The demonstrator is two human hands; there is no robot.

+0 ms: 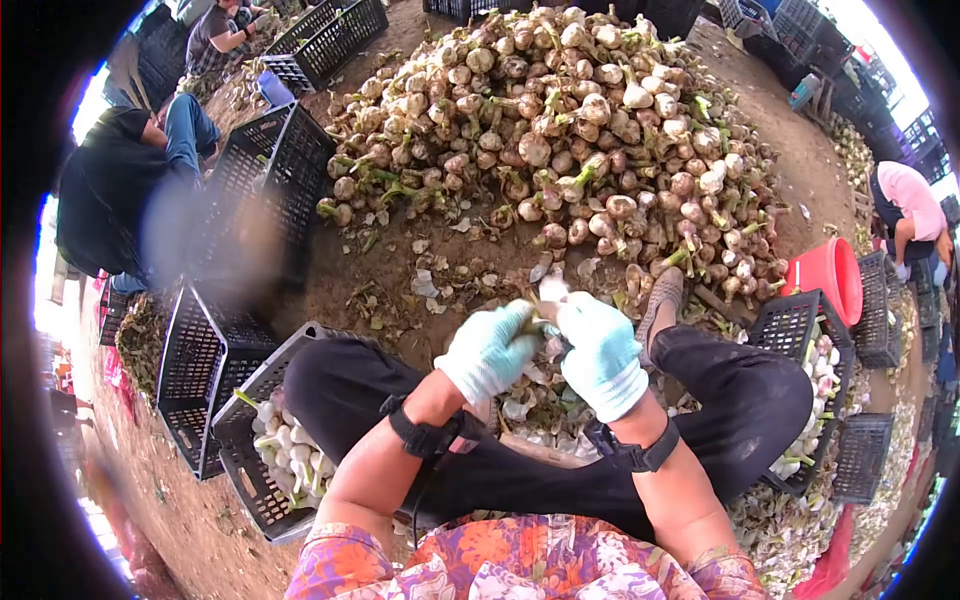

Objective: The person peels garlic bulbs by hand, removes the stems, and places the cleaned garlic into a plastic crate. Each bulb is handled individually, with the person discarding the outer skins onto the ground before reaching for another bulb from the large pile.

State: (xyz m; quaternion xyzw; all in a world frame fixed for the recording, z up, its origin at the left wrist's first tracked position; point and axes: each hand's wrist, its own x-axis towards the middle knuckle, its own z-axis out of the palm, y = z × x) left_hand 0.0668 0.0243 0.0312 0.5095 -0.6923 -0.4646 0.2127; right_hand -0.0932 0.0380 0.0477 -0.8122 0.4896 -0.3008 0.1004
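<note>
Both of my hands wear pale mint-white gloves and meet in front of me, above the ground between my knees. A whitish garlic bulb (pixel 553 288), somewhat blurred, shows at the fingertips. My right hand (pixel 603 355) is closed around it. My left hand (pixel 490 350) is closed too, pinching at the stem side of the same bulb; its fingertips partly overlap the stem. Beyond my hands rises a large heap of dirty, unpeeled garlic bulbs (pixel 535 150). Loose garlic skins (pixel 425 283) litter the soil below and ahead of the hands.
Beside my left leg stands a black crate (pixel 245 480) of cleaned garlic; another crate (pixel 790 325) with garlic is by my right knee. A red bucket (pixel 830 280) sits behind that one. Black crates (pixel 265 180) line the left. Several people work around, one in pink (pixel 912 205).
</note>
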